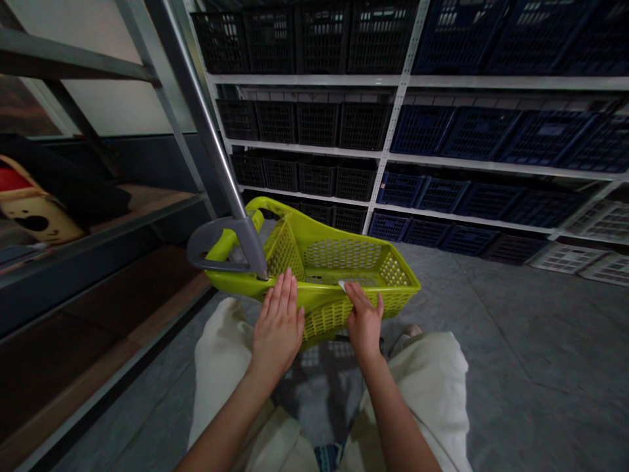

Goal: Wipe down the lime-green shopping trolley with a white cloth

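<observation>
A lime-green plastic shopping basket (344, 255) with perforated walls stands in front of me, with a grey metal pole handle (216, 124) rising from its left end. My left hand (280, 321) rests flat on the near rim, palm down with the fingers stretched out and nothing in it. Farther right along the same rim, my right hand (363, 318) has its fingers bent over the edge. A small white piece (343, 286), perhaps tissue, sticks out at its fingertips; most of it is hidden. The basket's interior shows no goods.
Shelving with several black crates (322, 124) and blue crates (479, 131) spans the far side. White crates (567, 257) sit low at the right. At the left stands a metal-framed shelf (147, 216) bearing a yellow bag with a cartoon face (42, 216). Grey floor (521, 341) lies around the basket.
</observation>
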Available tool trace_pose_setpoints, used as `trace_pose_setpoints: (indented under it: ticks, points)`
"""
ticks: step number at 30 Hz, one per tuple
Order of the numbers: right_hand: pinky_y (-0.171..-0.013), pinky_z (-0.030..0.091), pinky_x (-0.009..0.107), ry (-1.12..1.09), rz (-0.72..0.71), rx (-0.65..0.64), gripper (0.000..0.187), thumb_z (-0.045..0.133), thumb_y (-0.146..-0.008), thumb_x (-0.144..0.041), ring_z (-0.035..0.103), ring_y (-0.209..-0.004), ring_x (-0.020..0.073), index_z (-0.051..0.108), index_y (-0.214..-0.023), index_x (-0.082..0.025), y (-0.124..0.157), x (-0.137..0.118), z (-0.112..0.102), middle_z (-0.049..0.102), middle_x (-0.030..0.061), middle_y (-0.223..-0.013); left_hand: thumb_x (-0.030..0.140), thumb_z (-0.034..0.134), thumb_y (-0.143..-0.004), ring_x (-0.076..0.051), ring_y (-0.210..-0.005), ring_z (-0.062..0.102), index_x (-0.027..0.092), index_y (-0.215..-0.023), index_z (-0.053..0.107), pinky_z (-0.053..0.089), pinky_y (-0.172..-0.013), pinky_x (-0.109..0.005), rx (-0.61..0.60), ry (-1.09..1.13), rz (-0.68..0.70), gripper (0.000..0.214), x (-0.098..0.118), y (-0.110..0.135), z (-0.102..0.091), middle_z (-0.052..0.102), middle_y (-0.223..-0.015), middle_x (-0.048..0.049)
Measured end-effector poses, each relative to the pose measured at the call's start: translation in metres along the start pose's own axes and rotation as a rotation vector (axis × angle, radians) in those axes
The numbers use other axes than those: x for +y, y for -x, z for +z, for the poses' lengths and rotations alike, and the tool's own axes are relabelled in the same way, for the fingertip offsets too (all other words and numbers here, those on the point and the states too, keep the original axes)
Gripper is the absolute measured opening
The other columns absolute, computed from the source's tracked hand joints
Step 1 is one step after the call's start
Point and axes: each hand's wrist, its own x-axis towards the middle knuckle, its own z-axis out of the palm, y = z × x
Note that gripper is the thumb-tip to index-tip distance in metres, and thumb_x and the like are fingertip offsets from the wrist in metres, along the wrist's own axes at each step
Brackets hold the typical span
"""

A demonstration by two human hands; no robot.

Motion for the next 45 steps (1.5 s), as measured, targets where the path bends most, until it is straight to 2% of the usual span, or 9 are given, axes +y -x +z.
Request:
trace_pose_setpoints:
  ticks: [3, 9, 14, 20, 24, 30, 34, 39, 45]
  points:
    - [-0.125, 0.012, 0.051, -0.024, 0.009, -0.032, 0.073, 0.038, -0.072, 0.006, 0.054, -0.136, 0.0187, 0.061, -0.135, -0.024, -0.002, -0.024, 0.004, 0.063, 0.0068, -0.14, 0.027, 0.039, -0.1, -0.028, -0.152, 0.028, 0.006, -0.16, 0.012, 0.025, -0.123, -0.044, -0.006, -0.004, -0.002, 0.069, 0.0, 0.0, 0.0, 0.024, -0.165, -0.0148]
    - [-0.125, 0.018, 0.04, -0.181, -0.187, -0.167, 0.07, 0.043, -0.075, 0.001, 0.048, -0.14, 0.0161, 0.054, -0.141, -0.019, -0.008, -0.094, 0.015, 0.059, 0.0067, -0.145, 0.022, 0.035, -0.099, -0.028, -0.153, 0.025, 0.003, -0.158, 0.017, 0.024, -0.123, -0.044, 0.013, -0.059, 0.02, 0.065, 0.0, 0.001, 0.003, 0.023, -0.165, -0.0161]
    - [-0.127, 0.007, 0.043, -0.129, -0.183, -0.138, 0.08, 0.038, -0.071, 0.007, 0.047, -0.141, 0.0133, 0.052, -0.143, -0.024, -0.004, -0.063, 0.011, 0.058, 0.0034, -0.147, 0.026, 0.039, -0.099, -0.027, -0.153, 0.025, 0.005, -0.159, 0.016, 0.024, -0.124, -0.044, -0.018, -0.026, 0.004, 0.067, 0.0, 0.0, 0.002, 0.022, -0.166, -0.015]
    - [-0.123, 0.018, 0.046, -0.022, -0.058, -0.027, 0.076, 0.035, -0.073, 0.006, 0.051, -0.138, 0.0162, 0.057, -0.139, -0.023, 0.004, -0.002, 0.005, 0.06, 0.0054, -0.144, 0.029, 0.039, -0.1, -0.029, -0.152, 0.027, 0.006, -0.16, 0.01, 0.025, -0.123, -0.045, -0.012, 0.002, -0.003, 0.07, 0.002, 0.0, 0.002, 0.022, -0.166, -0.0151]
    - [-0.123, 0.02, 0.047, -0.02, -0.032, -0.036, 0.074, 0.037, -0.073, 0.006, 0.052, -0.138, 0.0183, 0.058, -0.139, -0.021, 0.001, -0.032, 0.01, 0.062, 0.0076, -0.142, 0.028, 0.038, -0.1, -0.029, -0.153, 0.026, 0.007, -0.16, 0.008, 0.026, -0.123, -0.046, -0.004, 0.002, -0.007, 0.07, 0.002, 0.001, 0.003, 0.02, -0.166, -0.0154]
    - [-0.124, 0.02, 0.038, -0.173, -0.223, -0.136, 0.07, 0.043, -0.077, 0.002, 0.048, -0.14, 0.0147, 0.053, -0.143, -0.02, -0.006, -0.099, 0.02, 0.058, 0.0069, -0.146, 0.019, 0.037, -0.097, -0.028, -0.154, 0.023, 0.003, -0.157, 0.022, 0.025, -0.123, -0.046, -0.023, -0.046, 0.015, 0.064, 0.0, 0.002, 0.003, 0.023, -0.165, -0.0157]
    - [-0.126, 0.013, 0.042, -0.133, -0.218, -0.112, 0.079, 0.04, -0.073, 0.005, 0.049, -0.14, 0.0138, 0.05, -0.145, -0.025, -0.002, -0.071, 0.016, 0.058, 0.0044, -0.146, 0.025, 0.038, -0.098, -0.029, -0.152, 0.027, 0.003, -0.158, 0.021, 0.025, -0.123, -0.045, -0.03, -0.046, -0.001, 0.065, 0.0, 0.001, 0.002, 0.024, -0.165, -0.0157]
    - [-0.126, 0.012, 0.048, -0.021, -0.069, -0.019, 0.08, 0.038, -0.073, 0.006, 0.054, -0.136, 0.0163, 0.054, -0.142, -0.028, 0.003, -0.024, 0.005, 0.062, 0.0048, -0.142, 0.028, 0.039, -0.1, -0.028, -0.152, 0.028, 0.008, -0.16, 0.007, 0.027, -0.123, -0.045, 0.006, 0.008, -0.01, 0.071, 0.001, 0.001, 0.004, 0.024, -0.165, -0.0144]
    - [-0.122, 0.028, 0.041, -0.131, -0.135, -0.087, 0.076, 0.041, -0.07, 0.006, 0.052, -0.137, 0.0175, 0.057, -0.139, -0.02, -0.005, -0.072, 0.016, 0.062, 0.0077, -0.141, 0.025, 0.036, -0.099, -0.028, -0.153, 0.025, 0.008, -0.16, 0.006, 0.025, -0.123, -0.045, 0.011, 0.005, -0.001, 0.07, 0.0, 0.002, 0.004, 0.021, -0.166, -0.0149]
